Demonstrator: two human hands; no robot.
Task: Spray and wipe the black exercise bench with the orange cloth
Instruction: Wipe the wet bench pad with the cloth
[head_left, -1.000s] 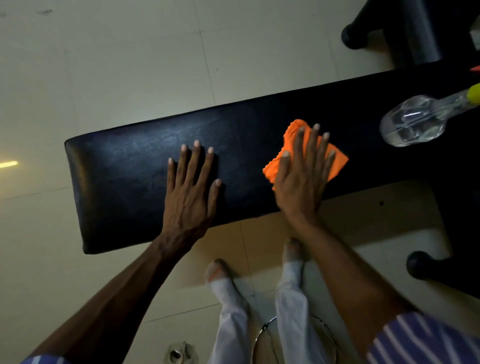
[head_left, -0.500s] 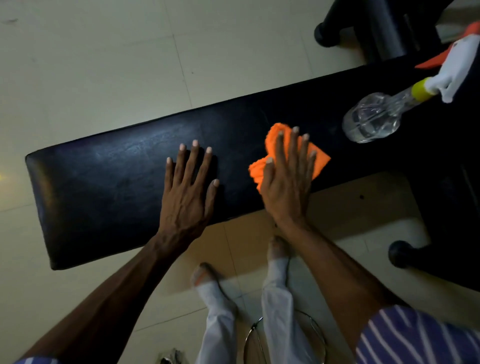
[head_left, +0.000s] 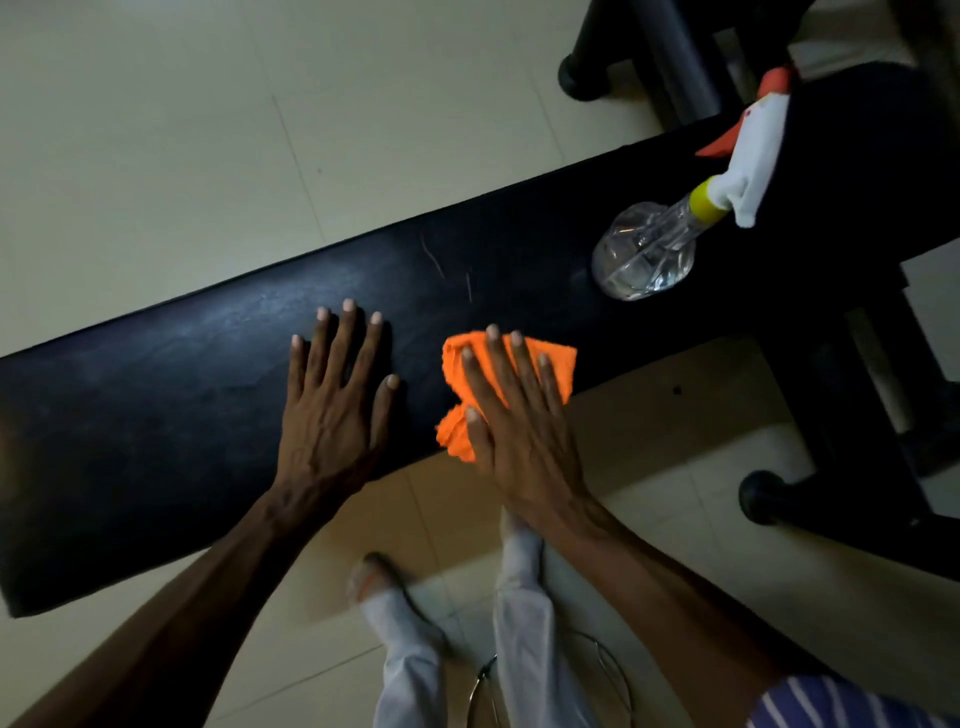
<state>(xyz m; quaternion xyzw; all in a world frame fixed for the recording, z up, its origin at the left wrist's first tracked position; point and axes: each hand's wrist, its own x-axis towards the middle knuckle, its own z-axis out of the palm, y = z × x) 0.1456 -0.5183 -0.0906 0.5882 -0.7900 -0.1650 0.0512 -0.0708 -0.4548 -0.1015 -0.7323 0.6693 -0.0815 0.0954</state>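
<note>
Only one view here, the head cam looking down, so that's what I'm going off.

The black exercise bench runs diagonally across the shot, and its padded top is basically the tabletop for everything. The right hand is pressed flat on the orange cloth, fingers spread out rather than curled, so the grip is open and just pinning the cloth down near the near edge of the pad. A bit of the cloth bunches out past the thumb side and hangs at the edge. The left hand is flat on the bare pad just beside it, fingers splayed, holding nothing, looks like it's bracing.

The spray bottle is lying on its side further along the pad toward the right end, well apart from both hands, trigger head pointing away. Nobody's touching it.

My read: we're in the wiping step, spraying is parked for now. The pad on the left shows a dull hazy sheen, can't tell if that's wet or just glare. Next move probably needs the cloth swept along the length with steady downward pressure, keeping it off the edge so it doesn't slip to the floor.
</note>
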